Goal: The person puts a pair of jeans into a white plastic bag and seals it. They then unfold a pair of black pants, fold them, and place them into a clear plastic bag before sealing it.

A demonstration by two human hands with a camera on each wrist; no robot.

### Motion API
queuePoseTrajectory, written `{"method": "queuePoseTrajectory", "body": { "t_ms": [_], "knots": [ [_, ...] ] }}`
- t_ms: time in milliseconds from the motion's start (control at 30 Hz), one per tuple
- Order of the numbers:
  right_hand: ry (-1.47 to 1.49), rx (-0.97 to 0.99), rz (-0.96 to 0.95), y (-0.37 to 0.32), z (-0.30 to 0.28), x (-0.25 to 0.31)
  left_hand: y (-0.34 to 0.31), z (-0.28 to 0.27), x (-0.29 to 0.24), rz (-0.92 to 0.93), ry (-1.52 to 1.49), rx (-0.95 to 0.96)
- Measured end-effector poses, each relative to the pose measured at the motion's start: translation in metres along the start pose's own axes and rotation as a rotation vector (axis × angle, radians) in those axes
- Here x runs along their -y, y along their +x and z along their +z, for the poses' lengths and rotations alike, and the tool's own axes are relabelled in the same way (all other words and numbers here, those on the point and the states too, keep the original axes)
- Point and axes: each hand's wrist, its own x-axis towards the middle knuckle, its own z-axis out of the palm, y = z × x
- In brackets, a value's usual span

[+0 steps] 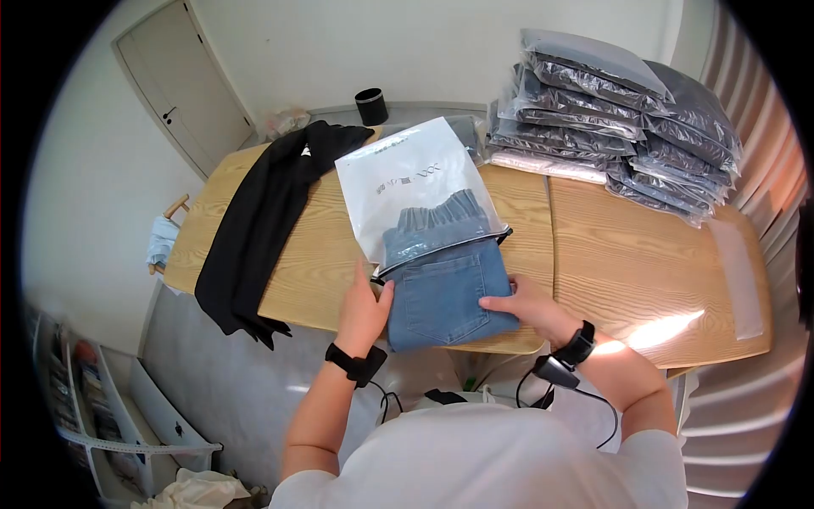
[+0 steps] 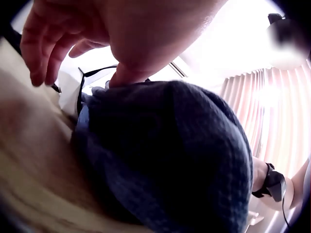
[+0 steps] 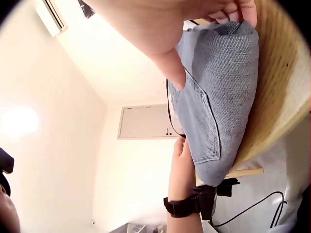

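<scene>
Folded blue jeans (image 1: 449, 293) lie partly inside a white and clear plastic bag (image 1: 407, 178), their pocket end sticking out over the table's front edge. My right hand (image 1: 538, 307) grips the right side, thumb on top by the pocket and fingers round the edge, as the right wrist view shows on the jeans (image 3: 218, 82). At the left side, by the bag's mouth, is my left hand (image 1: 365, 312); in the left wrist view its thumb touches the jeans (image 2: 170, 126) while the fingers stretch loosely beside them.
A black garment (image 1: 263, 229) lies along the table's left. Stacks of bagged clothes (image 1: 593, 110) stand at the back right, with a black cup-shaped container (image 1: 370, 107) behind the bag. A clear strip (image 1: 736, 280) lies on the wooden table (image 1: 627, 246) at far right.
</scene>
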Motion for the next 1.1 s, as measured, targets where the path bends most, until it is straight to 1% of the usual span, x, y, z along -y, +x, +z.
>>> {"method": "queuePoseTrajectory", "body": {
  "t_ms": [67,133,200,267,300,333,367,400,467,500,533,600,633,667,733,767,833,867,933,967,1033,1067,1100],
  "knots": [
    [-0.016,0.002,0.0,0.004,0.008,0.007,0.002,0.004,0.002,-0.226,-0.216,0.162],
    [0.432,0.142,-0.001,0.008,0.013,0.015,0.006,0.011,0.009,-0.191,-0.223,0.118],
    [0.466,0.167,0.018,0.018,0.009,0.013,0.012,0.018,0.022,-0.159,-0.226,0.065],
    [0.501,0.191,0.033,0.026,0.0,0.016,0.023,0.023,0.039,-0.188,-0.377,0.196],
    [0.514,0.276,0.036,0.03,-0.008,0.02,0.026,0.022,0.043,-0.185,-0.376,0.189],
    [0.527,0.36,0.04,0.033,-0.014,0.023,0.027,0.022,0.046,-0.181,-0.33,0.291],
    [0.527,0.358,0.034,0.037,-0.02,0.026,0.027,0.022,0.048,-0.174,-0.283,0.395],
    [0.545,0.387,0.06,0.042,-0.024,0.027,0.024,0.019,0.043,-0.168,-0.281,0.394],
    [0.565,0.411,0.074,0.05,-0.027,0.027,0.013,0.013,0.028,0.105,-0.216,0.285],
    [0.632,0.406,0.076,0.055,-0.026,0.028,0.012,0.021,0.039,0.092,-0.17,0.355],
    [0.697,0.402,0.077,0.058,-0.025,0.032,0.007,0.021,0.039,0.1,-0.169,0.349],
    [0.728,0.366,0.047,0.057,-0.015,0.041,0.0,0.016,0.033,0.244,-0.239,0.293],
    [0.763,0.331,0.027,0.057,-0.01,0.044,-0.003,0.008,0.022,0.181,-0.249,0.294],
    [0.761,0.337,0.02,0.061,-0.007,0.042,-0.004,0.009,0.023,0.181,-0.245,0.287],
    [0.802,0.335,0.011,0.07,0.0,0.039,-0.008,0.011,0.028,0.078,-0.218,0.248],
    [0.801,0.342,0.013,0.072,0.001,0.038,-0.01,0.012,0.03,0.073,-0.215,0.245],
    [0.718,0.167,0.023,0.068,0.004,0.039,-0.015,0.005,0.025,0.085,-0.033,0.224],
    [0.721,0.168,0.028,0.068,-0.001,0.037,-0.02,0.0,0.023,0.081,-0.031,0.229],
    [0.494,0.275,0.046,0.068,-0.022,0.033,-0.026,-0.016,0.009,0.048,-0.092,0.275],
    [0.493,0.274,0.055,0.068,-0.025,0.031,-0.03,-0.016,0.009,0.043,-0.097,0.28],
    [0.443,0.355,0.095,0.063,-0.027,0.03,-0.038,-0.019,0.015,0.105,-0.103,0.223],
    [0.419,0.397,0.116,0.06,-0.027,0.029,-0.04,-0.018,0.018,0.099,-0.106,0.229],
    [0.418,0.398,0.124,0.057,-0.022,0.03,-0.042,-0.016,0.022,0.078,-0.098,0.227]
  ]
}}
